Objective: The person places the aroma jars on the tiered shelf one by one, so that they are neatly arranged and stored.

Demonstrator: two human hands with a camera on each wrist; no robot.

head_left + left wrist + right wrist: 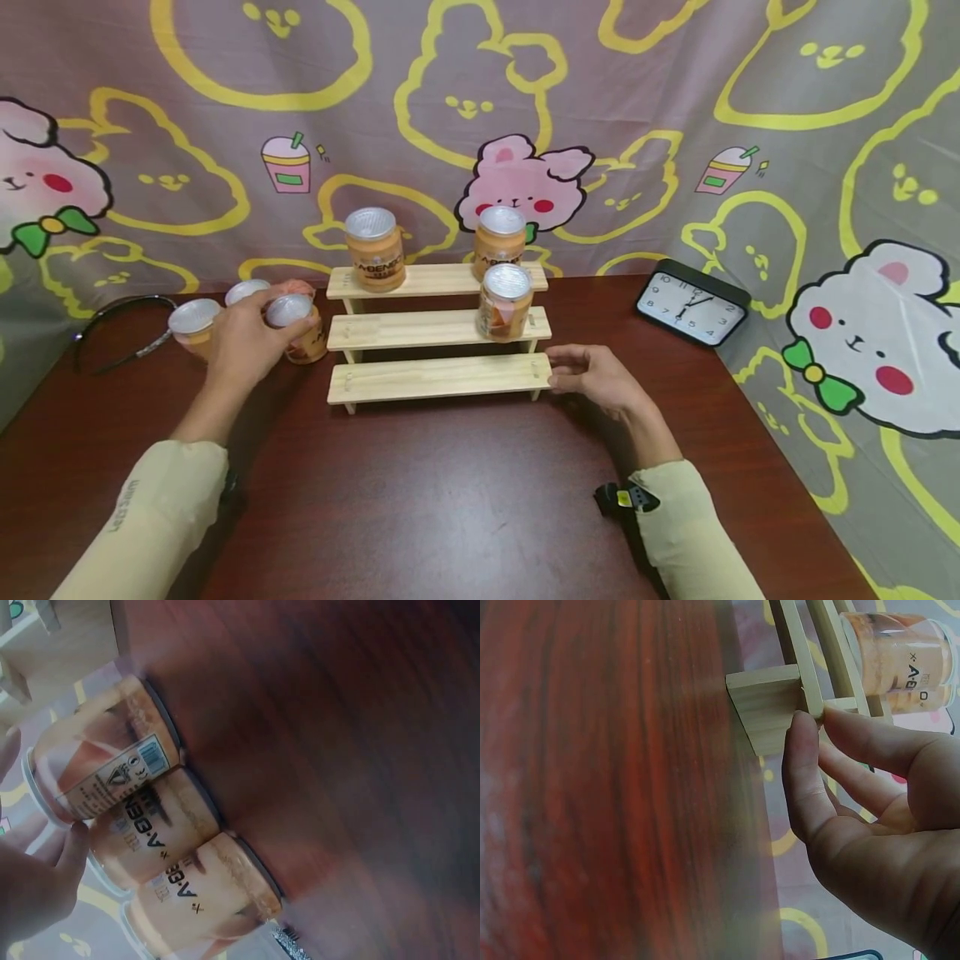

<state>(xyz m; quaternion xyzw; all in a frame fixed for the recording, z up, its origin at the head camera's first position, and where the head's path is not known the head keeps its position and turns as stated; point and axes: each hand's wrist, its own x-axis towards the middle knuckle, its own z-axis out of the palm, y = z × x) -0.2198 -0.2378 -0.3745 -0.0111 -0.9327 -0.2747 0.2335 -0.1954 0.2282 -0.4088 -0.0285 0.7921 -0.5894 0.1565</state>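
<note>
Three squat clear jars (pixel 225 321) with foil lids stand clustered on the glossy dark tabletop (pixel 450 492); left hand (pixel 247 337) grasps the nearest, hiding its label. Right hand (pixel 596 379), fingers (pixel 810 765) relaxed, touches the pale wooden stepped rack (pixel 438 377).

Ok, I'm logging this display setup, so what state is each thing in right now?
Left hand: grips a jar standing on the table.
Right hand: fingers touch the end of the bottom step of the wooden stand.
Two other jars: upright on the table, lids on.
Top step jars: two, upright.
Middle step jar: upright.
Clock: leaning back.
</note>
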